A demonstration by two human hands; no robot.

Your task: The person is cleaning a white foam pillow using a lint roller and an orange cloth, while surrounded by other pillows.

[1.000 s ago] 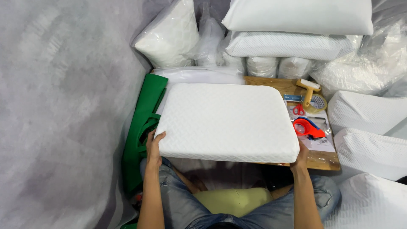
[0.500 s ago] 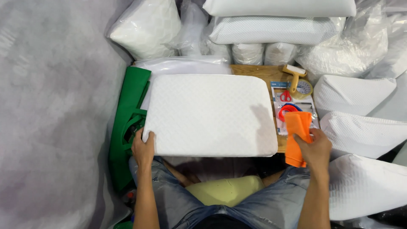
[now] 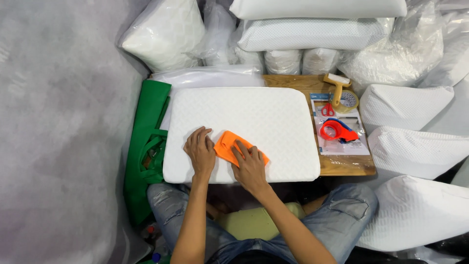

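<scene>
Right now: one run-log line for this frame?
left hand: flat on white pillow | right hand: pressing orange cloth on pillow | tape dispenser: untouched on wooden board

Low wooden surface (image 3: 342, 166), mostly covered. White quilted pillow (image 3: 273, 122) lies flat across its left and middle part, overhanging the near edge. Right strip: printed sheet (image 3: 348, 145) carrying red tape dispenser (image 3: 334, 130) and small red scissors (image 3: 328, 109); yellow-handled tape dispenser (image 3: 339, 93) behind.
</scene>
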